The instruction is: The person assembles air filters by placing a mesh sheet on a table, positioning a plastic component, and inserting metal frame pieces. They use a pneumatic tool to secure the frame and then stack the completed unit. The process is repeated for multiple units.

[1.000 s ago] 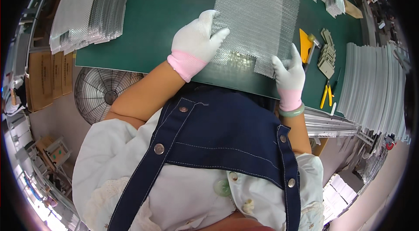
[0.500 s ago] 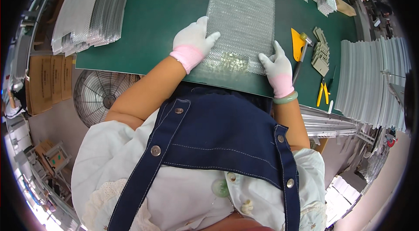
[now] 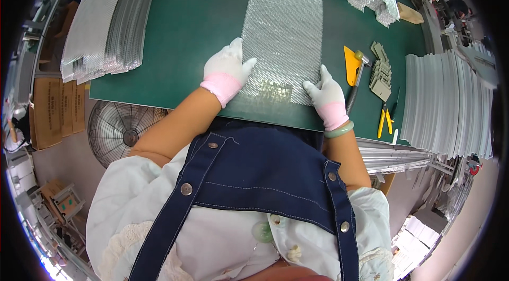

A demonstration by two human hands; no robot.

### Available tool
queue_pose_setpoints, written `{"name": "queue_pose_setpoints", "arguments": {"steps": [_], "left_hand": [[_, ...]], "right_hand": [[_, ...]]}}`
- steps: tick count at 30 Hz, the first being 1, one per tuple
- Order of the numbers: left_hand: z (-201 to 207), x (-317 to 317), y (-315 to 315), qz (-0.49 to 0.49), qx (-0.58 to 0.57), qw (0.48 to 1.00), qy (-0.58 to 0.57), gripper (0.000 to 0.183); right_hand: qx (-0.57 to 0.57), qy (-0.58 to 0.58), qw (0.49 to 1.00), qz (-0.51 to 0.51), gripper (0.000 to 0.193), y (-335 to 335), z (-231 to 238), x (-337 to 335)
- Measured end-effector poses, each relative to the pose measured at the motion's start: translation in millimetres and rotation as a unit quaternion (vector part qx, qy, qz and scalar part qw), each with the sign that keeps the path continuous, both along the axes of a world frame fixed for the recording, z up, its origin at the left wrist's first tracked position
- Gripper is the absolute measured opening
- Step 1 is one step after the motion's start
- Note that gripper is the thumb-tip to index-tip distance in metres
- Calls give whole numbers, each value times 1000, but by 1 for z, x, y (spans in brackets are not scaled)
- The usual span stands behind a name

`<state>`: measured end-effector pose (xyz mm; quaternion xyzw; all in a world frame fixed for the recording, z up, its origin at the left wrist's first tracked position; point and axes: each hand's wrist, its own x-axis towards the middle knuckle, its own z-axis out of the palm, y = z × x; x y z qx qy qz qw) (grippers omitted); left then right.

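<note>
A silver-grey mesh-textured sheet (image 3: 283, 42), possibly a stack, lies on the green tabletop in front of me. Near its bottom edge, a patch of it looks shinier and yellowish. My left hand (image 3: 228, 68), in a white glove with a pink cuff, rests along the sheet's left edge, fingers stretched out and thumb spread toward the surface. At the lower right edge my right hand (image 3: 326, 98), gloved the same way, touches the side with its fingers extended and thumb apart. Neither hand is closed around anything.
Right of the sheet lie a yellow scraper (image 3: 351, 66), a hammer (image 3: 358, 76), small beige plates (image 3: 380, 76) and yellow-handled pliers (image 3: 385, 120). Stacked grey strips (image 3: 445, 106) stand at the far right. A pile of mesh sheets (image 3: 108, 21) sits at left; a fan (image 3: 127, 135) stands below the table (image 3: 180, 42).
The whole view has shifted slightly, so everything appears lower and a little left, with more of the far tabletop showing. Hands and sheet keep about the same positions relative to each other.
</note>
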<state>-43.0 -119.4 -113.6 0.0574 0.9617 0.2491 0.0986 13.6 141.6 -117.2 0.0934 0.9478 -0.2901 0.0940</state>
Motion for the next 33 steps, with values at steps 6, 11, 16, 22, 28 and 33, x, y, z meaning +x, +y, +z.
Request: {"name": "queue_pose_setpoints", "arguments": {"steps": [6,11,16,22,28,33], "left_hand": [[-4,7,4,23,4,999,39,69],[13,7,9,-36,-111,989,90,55],[-12,-6,-6,-190,-143,951,196,42],[20,-27,18,-245,-279,923,98,43],[29,-33,16,-258,-240,934,60,41],[24,-35,23,-254,-277,926,45,37]], "right_hand": [[19,-16,1000,10,78,1,2,-2],[139,-83,986,36,83,-3,20,-6],[103,48,988,109,72,55,36,-64],[156,225,947,-170,68,115,88,-264],[311,-38,949,-41,69,135,112,-336],[298,34,943,-147,59,118,102,-332]]}}
